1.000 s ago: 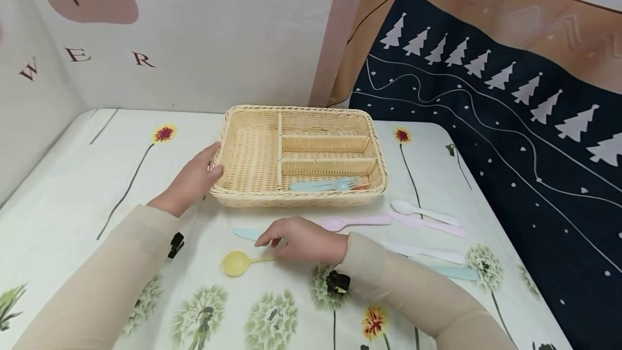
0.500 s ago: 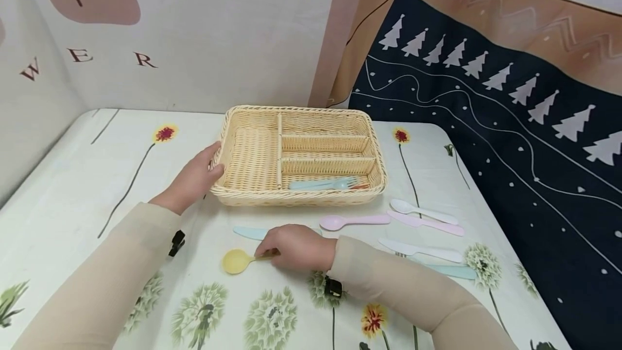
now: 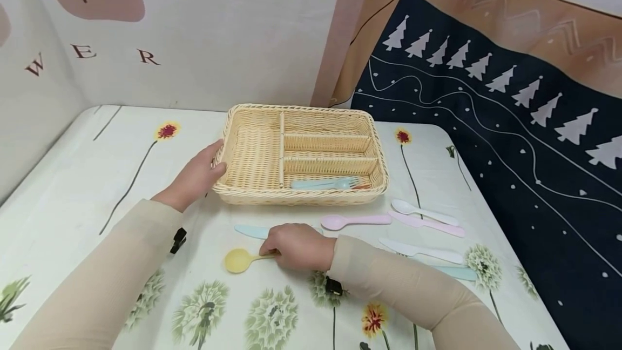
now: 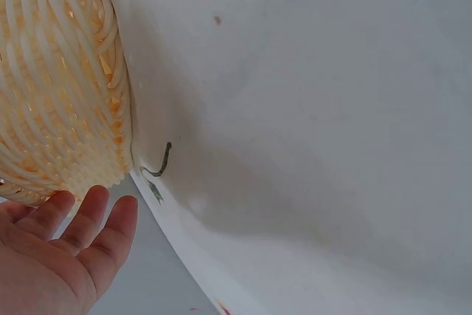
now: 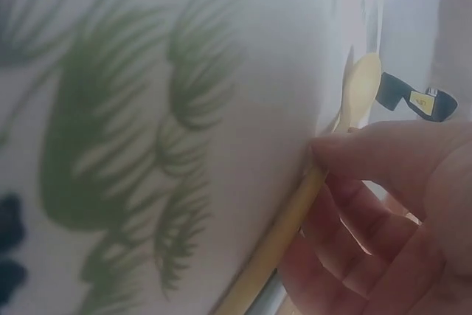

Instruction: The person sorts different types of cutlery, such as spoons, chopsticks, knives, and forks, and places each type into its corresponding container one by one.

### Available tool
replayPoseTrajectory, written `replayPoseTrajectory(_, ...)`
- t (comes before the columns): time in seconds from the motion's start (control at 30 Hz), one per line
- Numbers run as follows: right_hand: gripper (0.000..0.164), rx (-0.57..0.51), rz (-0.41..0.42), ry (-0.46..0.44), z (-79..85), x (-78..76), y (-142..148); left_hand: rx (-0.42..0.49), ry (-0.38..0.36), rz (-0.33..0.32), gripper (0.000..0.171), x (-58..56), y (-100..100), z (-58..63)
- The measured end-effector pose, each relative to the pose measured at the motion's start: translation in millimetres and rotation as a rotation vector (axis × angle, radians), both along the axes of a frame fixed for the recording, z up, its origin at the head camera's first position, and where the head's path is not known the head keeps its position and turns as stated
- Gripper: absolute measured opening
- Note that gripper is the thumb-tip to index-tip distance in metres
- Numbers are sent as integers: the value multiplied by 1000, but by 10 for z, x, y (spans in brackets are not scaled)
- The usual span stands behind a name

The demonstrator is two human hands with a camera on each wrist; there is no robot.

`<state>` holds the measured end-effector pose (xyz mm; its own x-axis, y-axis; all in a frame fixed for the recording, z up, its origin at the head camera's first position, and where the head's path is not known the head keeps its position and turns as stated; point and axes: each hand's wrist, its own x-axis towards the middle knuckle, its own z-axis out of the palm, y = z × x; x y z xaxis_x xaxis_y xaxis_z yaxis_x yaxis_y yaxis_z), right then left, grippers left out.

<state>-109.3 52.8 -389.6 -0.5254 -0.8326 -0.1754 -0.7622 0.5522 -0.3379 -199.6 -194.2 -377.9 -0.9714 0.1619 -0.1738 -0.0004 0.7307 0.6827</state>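
My left hand [image 3: 191, 176] holds the left end of a pale wicker cutlery basket [image 3: 301, 199], its thumb over the rim and its fingers along the outer wall. The basket wall [image 4: 63, 71] fills the upper left of the left wrist view. My right hand [image 3: 298, 248] pinches the handle of a yellow spoon [image 3: 237, 261] between thumb and fingers. In the right wrist view that spoon's bowl [image 5: 361, 90] points away beyond the thumb, and the handle lies close along the cloth. Just behind this hand is a light blue knife [image 3: 250, 231], partly covered by it.
Inside the basket's front right compartment lie blue forks [image 3: 323, 183] and something orange. On the flowered cloth to the right are a pink spoon [image 3: 357, 221], a white spoon [image 3: 423, 211], a pink knife [image 3: 430, 223], a white knife [image 3: 423, 251] and a blue handle [image 3: 457, 273].
My right hand has come down from above the yellow spoon and taken its handle between thumb and fingers. The left hand stays on the basket.
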Motion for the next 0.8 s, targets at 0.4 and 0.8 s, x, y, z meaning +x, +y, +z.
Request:
replayPoseTrajectory(0.4,21,-11,-27,-30,120,-11,84,-2,-12,1,68,6,2,-27)
replayPoseTrajectory(0.8,30,-171,-14,-18,526,-103,204,-11,2,2,67,5,-3,-31)
